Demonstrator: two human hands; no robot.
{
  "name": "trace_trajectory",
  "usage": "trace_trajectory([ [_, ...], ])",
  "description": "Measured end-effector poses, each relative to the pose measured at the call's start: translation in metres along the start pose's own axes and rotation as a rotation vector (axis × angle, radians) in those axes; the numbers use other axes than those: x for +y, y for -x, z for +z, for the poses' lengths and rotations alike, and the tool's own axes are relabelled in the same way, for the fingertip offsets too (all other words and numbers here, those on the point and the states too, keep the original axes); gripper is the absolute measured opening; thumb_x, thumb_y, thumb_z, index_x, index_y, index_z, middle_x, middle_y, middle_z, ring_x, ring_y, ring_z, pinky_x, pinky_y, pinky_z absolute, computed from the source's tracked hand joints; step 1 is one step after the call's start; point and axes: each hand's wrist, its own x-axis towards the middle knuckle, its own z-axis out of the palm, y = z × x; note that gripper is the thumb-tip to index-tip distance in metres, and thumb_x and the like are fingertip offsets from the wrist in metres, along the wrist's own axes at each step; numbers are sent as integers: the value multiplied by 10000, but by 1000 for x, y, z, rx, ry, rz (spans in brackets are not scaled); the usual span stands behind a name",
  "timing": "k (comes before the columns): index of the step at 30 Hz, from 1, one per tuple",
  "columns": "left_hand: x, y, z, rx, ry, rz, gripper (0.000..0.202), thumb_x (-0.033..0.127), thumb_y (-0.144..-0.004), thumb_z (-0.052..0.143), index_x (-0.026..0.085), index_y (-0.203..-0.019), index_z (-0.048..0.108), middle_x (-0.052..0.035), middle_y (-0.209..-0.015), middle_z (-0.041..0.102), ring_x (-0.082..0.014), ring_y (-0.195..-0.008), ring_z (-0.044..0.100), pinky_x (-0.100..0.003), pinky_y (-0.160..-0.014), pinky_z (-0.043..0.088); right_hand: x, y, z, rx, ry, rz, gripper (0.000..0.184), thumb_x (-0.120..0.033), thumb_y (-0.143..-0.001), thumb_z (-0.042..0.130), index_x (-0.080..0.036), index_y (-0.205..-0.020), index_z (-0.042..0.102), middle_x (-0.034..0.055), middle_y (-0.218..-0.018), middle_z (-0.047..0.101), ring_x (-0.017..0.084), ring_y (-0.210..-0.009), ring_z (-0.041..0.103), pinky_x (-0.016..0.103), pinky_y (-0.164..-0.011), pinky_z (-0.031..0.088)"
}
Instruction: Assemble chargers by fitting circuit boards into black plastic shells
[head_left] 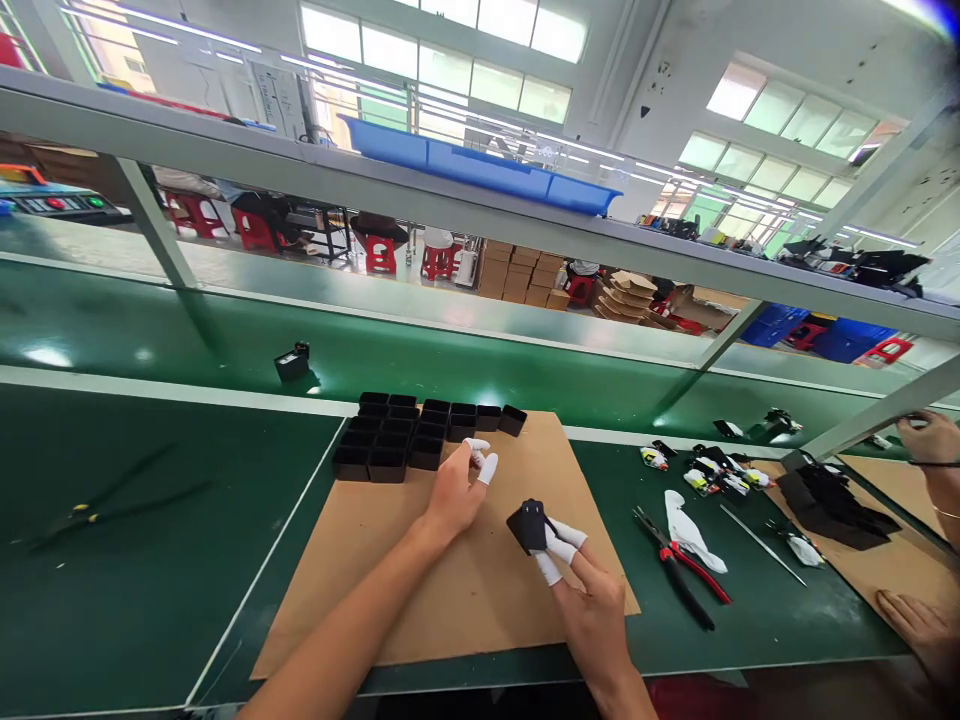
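Note:
My right hand, with white finger cots on the fingertips, pinches a small black plastic part above a brown cardboard sheet. My left hand, also with white cots, hovers over the sheet with its fingertips loosely curled together, nothing visible in them. Just beyond it stands a cluster of several black open-topped plastic housings at the sheet's far edge.
Red-handled pliers, a white cloth and a thin rod lie right of the sheet. Small parts sit further back. Another person's hands work at the far right. A lone black part rests on the green belt.

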Motion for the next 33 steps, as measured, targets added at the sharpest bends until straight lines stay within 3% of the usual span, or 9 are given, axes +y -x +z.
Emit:
trace_trajectory([
  [3,-1,0,0,-3,-7,-4,260,455,-1044,570,230,-1146,653,6,-861,695,-195,-812,677,-355,-824,552,3,3,6,-36,-69,51,256,-266,-1030,685,-302,-1207,867,115,-1212,824,279,-1077,820,377,-925,693],
  [5,-2,0,0,-4,-10,-2,254,448,-1041,573,226,-1136,652,10,-845,685,-195,-803,670,-355,-819,546,2,4,11,-24,-191,168,211,-308,-999,744,-281,-1161,877,113,-1175,835,283,-1076,817,393,-943,693],
  [8,-3,-1,1,-6,-11,1,253,448,-1044,573,226,-1139,650,12,-847,679,-196,-814,668,-351,-818,538,-10,7,19,111,-584,459,237,-420,-884,898,-264,-1061,870,87,-1091,859,290,-1043,833,428,-951,710],
  [11,-6,-2,3,-7,-12,-1,257,450,-1043,582,228,-1152,652,12,-857,679,-196,-824,661,-360,-843,532,-30,12,24,229,-994,661,325,-551,-881,885,-297,-1080,842,58,-1134,861,287,-1064,842,480,-989,712],
  [14,-9,-2,5,-6,-13,0,256,442,-1040,579,225,-1154,654,13,-846,670,-198,-815,652,-366,-845,528,-48,15,23,160,-1220,755,299,-571,-956,806,-327,-1126,842,43,-1229,843,271,-1192,812,488,-1144,624],
  [17,-10,-3,5,-10,-14,5,253,440,-1042,577,227,-1156,651,12,-846,673,-194,-808,648,-362,-835,529,-57,14,20,60,-1332,765,243,-546,-937,839,-337,-1057,871,24,-1176,858,251,-1211,804,411,-1183,576],
  [27,-12,-3,6,-8,-20,19,252,437,-1041,584,225,-1157,655,4,-865,678,-196,-822,650,-368,-843,530,-59,19,20,111,-1295,801,340,-548,-875,897,-334,-1138,871,36,-1251,841,274,-1221,800,436,-1113,636],
  [30,-8,-2,5,-4,-20,14,241,434,-1038,583,232,-1146,656,13,-837,671,-196,-808,654,-364,-835,538,-51,18,20,274,-1080,727,349,-555,-899,868,-309,-1146,850,60,-1173,856,285,-1111,837,447,-963,727],
  [33,-5,-2,3,-5,-20,9,246,449,-1036,581,238,-1139,656,9,-849,685,-202,-819,675,-354,-820,547,-34,12,10,323,-644,489,317,-457,-890,896,-263,-1133,829,89,-1156,841,278,-1048,829,422,-912,732],
])
